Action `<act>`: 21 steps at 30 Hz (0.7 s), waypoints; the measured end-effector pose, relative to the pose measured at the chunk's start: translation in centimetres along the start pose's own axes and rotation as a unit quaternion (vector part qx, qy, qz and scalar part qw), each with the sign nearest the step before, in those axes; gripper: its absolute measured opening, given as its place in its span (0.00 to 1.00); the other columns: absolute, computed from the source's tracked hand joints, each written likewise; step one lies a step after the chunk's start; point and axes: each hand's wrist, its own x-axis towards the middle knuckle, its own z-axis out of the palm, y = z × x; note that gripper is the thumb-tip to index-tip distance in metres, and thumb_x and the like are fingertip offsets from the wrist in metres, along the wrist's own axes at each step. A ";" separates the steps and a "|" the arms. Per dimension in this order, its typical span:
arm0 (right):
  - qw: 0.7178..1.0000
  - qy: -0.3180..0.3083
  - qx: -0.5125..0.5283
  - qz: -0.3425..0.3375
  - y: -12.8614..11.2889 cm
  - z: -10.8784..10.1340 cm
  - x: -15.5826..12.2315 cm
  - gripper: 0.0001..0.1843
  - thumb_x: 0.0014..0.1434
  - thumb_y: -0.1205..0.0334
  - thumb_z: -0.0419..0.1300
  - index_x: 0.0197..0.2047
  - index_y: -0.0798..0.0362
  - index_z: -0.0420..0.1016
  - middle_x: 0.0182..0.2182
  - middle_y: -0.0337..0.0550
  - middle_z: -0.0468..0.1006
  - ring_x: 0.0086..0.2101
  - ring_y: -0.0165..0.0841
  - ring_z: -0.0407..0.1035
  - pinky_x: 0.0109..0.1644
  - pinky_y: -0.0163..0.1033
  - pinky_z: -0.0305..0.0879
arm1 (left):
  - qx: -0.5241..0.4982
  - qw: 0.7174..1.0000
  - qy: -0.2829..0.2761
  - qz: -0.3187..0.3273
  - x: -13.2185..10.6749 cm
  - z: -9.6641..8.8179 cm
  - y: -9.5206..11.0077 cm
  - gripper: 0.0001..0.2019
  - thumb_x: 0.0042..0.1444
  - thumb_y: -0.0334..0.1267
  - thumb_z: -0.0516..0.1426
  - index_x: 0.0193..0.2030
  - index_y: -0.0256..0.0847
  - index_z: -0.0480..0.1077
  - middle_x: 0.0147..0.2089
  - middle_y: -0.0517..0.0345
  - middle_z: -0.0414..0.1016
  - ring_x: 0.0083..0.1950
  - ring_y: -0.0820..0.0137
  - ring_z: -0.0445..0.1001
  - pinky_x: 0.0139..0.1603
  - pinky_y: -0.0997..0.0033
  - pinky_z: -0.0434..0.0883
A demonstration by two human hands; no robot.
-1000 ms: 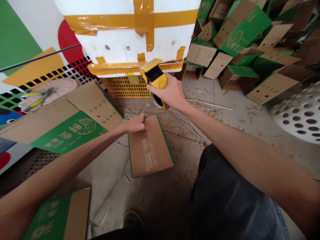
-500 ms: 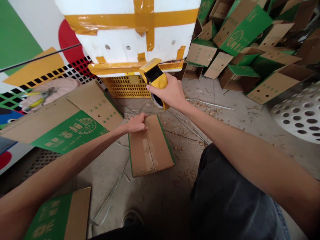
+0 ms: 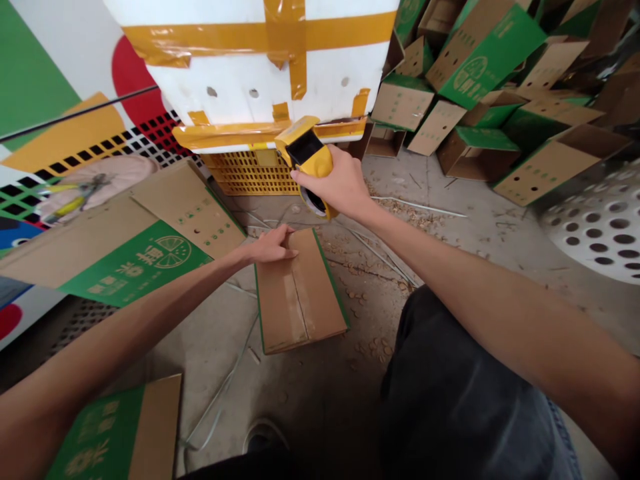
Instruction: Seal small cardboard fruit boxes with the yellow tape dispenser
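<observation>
A brown cardboard box (image 3: 310, 293) with green sides lies on the floor in front of me, a strip of clear tape along the near part of its middle seam. Across its far left corner rests my left hand (image 3: 273, 245), open, thumb stretched over the top and fingers along the far edge. My right hand (image 3: 345, 180) is closed around a yellow tape dispenser (image 3: 313, 157), held above and beyond the box's far end. The dispenser's roll is mostly hidden; its lower rim shows under my hand.
White foam boxes (image 3: 225, 80) bound with orange tape stand on a yellow crate (image 3: 245, 175) ahead. Flattened cartons (image 3: 145, 260) lean at left. Many open cartons (image 3: 480, 73) pile up at back right, near a white perforated basket (image 3: 600, 227). Straps (image 3: 220, 407) litter the floor.
My left thumb has shifted slightly right across the box top. The right hand and tape dispenser have barely moved; the view has shifted a little.
</observation>
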 end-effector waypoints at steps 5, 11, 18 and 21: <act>1.000 -0.004 -0.002 -0.006 -0.2 -0.1 0.0 0.28 0.56 0.41 0.69 0.51 0.51 0.78 0.47 0.50 0.83 0.51 0.50 0.76 0.58 0.55 0.71 | -0.009 1.000 -0.004 0.003 0.0 -0.1 -0.3 0.40 0.52 0.62 0.60 0.65 0.41 0.61 0.68 0.41 0.71 0.71 0.41 0.66 0.73 0.37 0.58; 1.000 0.005 -0.003 -0.009 -0.3 -0.1 0.0 0.27 0.55 0.41 0.69 0.50 0.50 0.78 0.45 0.50 0.83 0.49 0.49 0.76 0.56 0.55 0.71 | -0.110 0.990 -0.066 0.061 0.0 -0.8 -1.8 0.40 0.52 0.53 0.58 0.70 0.40 0.58 0.69 0.42 0.70 0.69 0.48 0.69 0.70 0.46 0.67; 1.000 0.006 -0.009 -0.006 -0.7 -0.5 -0.3 0.26 0.55 0.42 0.69 0.49 0.51 0.78 0.45 0.52 0.83 0.48 0.48 0.76 0.56 0.54 0.71 | 0.009 0.998 -0.033 0.048 -0.1 -0.6 -0.7 0.43 0.50 0.48 0.58 0.73 0.39 0.55 0.75 0.36 0.63 0.76 0.42 0.59 0.76 0.34 0.52; 1.000 0.006 -0.013 -0.006 -0.6 -0.5 -0.3 0.26 0.54 0.42 0.69 0.49 0.51 0.78 0.45 0.51 0.82 0.49 0.49 0.76 0.56 0.55 0.71 | 0.055 0.997 -0.019 0.042 0.0 -0.1 -0.2 0.41 0.53 0.51 0.57 0.73 0.39 0.55 0.75 0.34 0.61 0.77 0.42 0.58 0.75 0.31 0.51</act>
